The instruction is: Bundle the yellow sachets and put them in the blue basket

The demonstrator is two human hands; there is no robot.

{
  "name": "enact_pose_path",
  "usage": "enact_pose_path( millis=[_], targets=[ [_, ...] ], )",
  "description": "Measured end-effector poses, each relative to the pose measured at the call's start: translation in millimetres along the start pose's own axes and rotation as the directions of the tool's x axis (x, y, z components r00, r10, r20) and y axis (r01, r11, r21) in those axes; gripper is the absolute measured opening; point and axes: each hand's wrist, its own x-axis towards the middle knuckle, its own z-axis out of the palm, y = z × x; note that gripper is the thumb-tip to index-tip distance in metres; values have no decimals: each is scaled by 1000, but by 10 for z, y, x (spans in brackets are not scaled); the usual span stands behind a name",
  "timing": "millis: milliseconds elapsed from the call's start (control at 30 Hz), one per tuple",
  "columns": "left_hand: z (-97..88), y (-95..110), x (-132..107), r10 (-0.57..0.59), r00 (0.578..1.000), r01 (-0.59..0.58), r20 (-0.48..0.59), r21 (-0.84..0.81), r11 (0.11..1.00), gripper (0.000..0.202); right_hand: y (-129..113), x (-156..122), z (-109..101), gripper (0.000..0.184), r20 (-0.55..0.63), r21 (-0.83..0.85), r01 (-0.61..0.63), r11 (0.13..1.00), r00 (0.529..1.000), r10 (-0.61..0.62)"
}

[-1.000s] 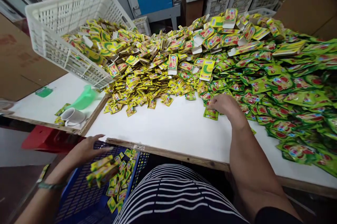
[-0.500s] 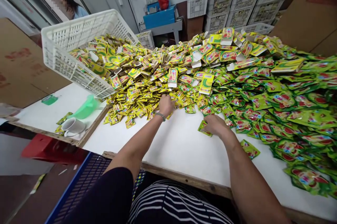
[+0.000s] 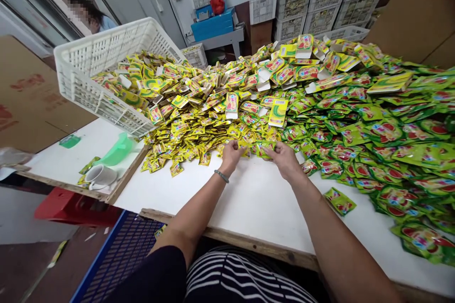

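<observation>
Worktop (image 3: 263, 208), white, wooden front edge; bears the goods below.
Heap of green packets (image 3: 384, 151), glossy, red fruit print; covers the right side.
Heap of yellow boxes (image 3: 249, 70), flat cartons with white flaps; along the back, partly overlying the green packets.
Cardboard sheet (image 3: 31, 89), brown, red print; stands at far left.
White crate (image 3: 117, 25), slatted plastic; tilted at the left rear, its mouth towards the boxes, boxes inside.
Blue basket (image 3: 121, 246), plastic mesh; below the front edge, left, partly hidden by the left sleeve.
Heap of yellow packets (image 3: 185, 137), small; in front of the boxes, left of centre.
Red stool (image 3: 74, 208), plastic; under the side worktop (image 3: 88, 130) at left.
Right hand (image 3: 286, 161), bare; above the worktop at centre; grip closed by thumb and fingers on the near end of a green packet.
Left hand (image 3: 230, 158), with a bracelet (image 3: 222, 176) at the wrist; just beside the right; grip pinched on a small yellow packet.
Green scoop (image 3: 117, 150), translucent; on the side worktop.
Mug (image 3: 102, 176), white; tipped on its side, near the scoop.
Loose green packet (image 3: 339, 201); lies alone, right of the right forearm.
Held green packet (image 3: 262, 148); between the hands, at the right fingertips.
Held yellow packet (image 3: 246, 145); at the left fingertips, beside the green one.
</observation>
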Motion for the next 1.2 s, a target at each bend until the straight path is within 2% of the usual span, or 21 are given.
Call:
enact_pose_path(
  millis=[33,100,167,400,467,567,633,733,833,933,1000,1067,1133,1200],
  targets=[
    [38,6,-102,7,1000,-2,27,-163,987,39,-1,-15,41,45,4,68,-21,997,1000,20],
    [97,38,-288,19,997,15,77,-414,910,44,-6,-39,94,46,8,85,-51,995,999,51],
    [109,88,-424,10,994,47,105,-523,851,47,-4,-53,110,45,18,29,-47,998,999,46],
    [-16,198,-588,-19,998,55,67,-580,812,49,27,-131,165,46,136,-167,88,982,989,-65],
    [-40,205,-608,-24,999,43,38,-617,786,50,12,-181,222,48,173,-134,81,988,983,-57],
    [-83,251,-615,-38,999,37,12,-635,772,51,-42,-235,280,47,274,12,-33,999,961,28],
    [-122,330,-576,-7,999,31,44,-588,809,49,-96,-229,270,46,287,95,-77,993,957,47],
    [-150,536,-386,37,991,23,127,-444,896,46,-194,-160,164,43,143,93,-26,995,990,13],
    [-43,797,-40,42,990,-6,136,-253,967,46,-288,-103,-18,34,32,-84,62,995,998,-60],
    [229,1033,351,113,992,-118,54,102,988,41,-320,-128,-187,23,8,-371,193,908,979,-205],
    [451,1146,578,234,971,-232,44,401,886,44,-282,-178,-253,22,-15,-517,204,831,969,-248],
    [655,1206,769,375,911,-393,173,636,664,56,-206,-228,-273,23,-40,-595,151,789,975,-217],
    [810,1212,929,450,802,-567,391,734,373,65,-128,-263,-257,24,-36,-626,127,769,981,-191],
    [906,1181,1065,437,694,-680,572,721,134,68,-79,-283,-223,24,0,-626,162,762,978,-208]
  ],
)
